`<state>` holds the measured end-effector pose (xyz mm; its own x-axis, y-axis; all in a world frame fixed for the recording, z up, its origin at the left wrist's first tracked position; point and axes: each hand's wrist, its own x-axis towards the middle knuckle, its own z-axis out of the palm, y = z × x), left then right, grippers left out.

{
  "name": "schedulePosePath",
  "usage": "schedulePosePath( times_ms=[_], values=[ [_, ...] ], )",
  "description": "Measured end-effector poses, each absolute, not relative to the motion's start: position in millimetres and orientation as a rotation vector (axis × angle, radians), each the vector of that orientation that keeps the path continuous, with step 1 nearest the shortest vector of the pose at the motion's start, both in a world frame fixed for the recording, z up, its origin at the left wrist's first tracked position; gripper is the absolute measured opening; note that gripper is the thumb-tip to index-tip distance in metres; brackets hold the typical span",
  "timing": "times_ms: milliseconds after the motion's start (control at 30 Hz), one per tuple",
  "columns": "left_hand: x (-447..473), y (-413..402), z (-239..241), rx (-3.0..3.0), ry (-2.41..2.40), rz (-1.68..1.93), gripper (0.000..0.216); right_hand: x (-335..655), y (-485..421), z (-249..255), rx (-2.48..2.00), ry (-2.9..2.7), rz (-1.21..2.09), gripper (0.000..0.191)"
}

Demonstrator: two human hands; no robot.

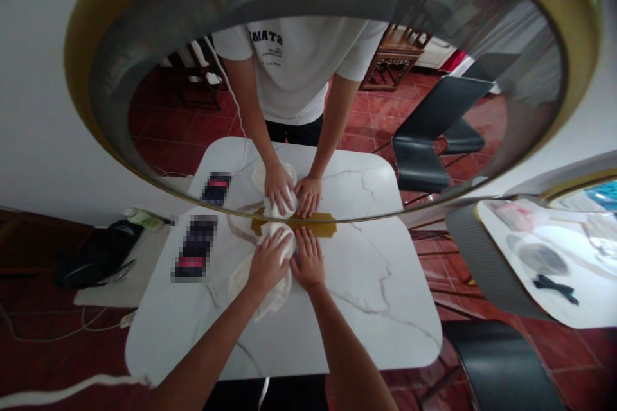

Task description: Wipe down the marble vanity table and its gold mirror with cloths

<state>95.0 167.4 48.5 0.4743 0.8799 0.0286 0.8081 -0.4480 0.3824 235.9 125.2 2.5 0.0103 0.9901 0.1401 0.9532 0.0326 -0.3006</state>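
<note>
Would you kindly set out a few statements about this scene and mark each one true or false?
1. The left hand is on a white cloth. True.
2. The right hand grips a bottle. False: its fingers lie flat over the gold plate.
3. The mirror has a gold frame. True.
4. The tabletop is solid black. False: white with grey veins.
5. A black chair stands right of the tabletop. True.

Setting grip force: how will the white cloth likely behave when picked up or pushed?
The white cloth is probably floppy: part bunches under the left hand while the rest spreads loosely on the table. Likely light for its size, as the spread part looks thin. Pushed, it should crumple rather than roll, given its loose folds.
</note>
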Motion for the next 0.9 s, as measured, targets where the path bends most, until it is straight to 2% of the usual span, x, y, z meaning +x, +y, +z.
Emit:
schedulePosePath(
  times_ms=[167,433,633,900],
  values=[
    [111,166,48,2.394,1.442,0.310,0.065,237,125,-6,-2.088,-1.818,0.103,0.076],
    [84,167,48,2.388,1.457,0.325,0.066,236,126,-5,-2.105,-1.782,0.069,0.071],
    [52,175,46,2.329,1.684,0.331,0.061,234,126,-5,-2.122,-1.765,0.068,0.070],
    [70,168,45,2.327,1.679,0.344,0.060,235,126,-5,-2.096,-1.777,0.082,0.069]
  ],
)
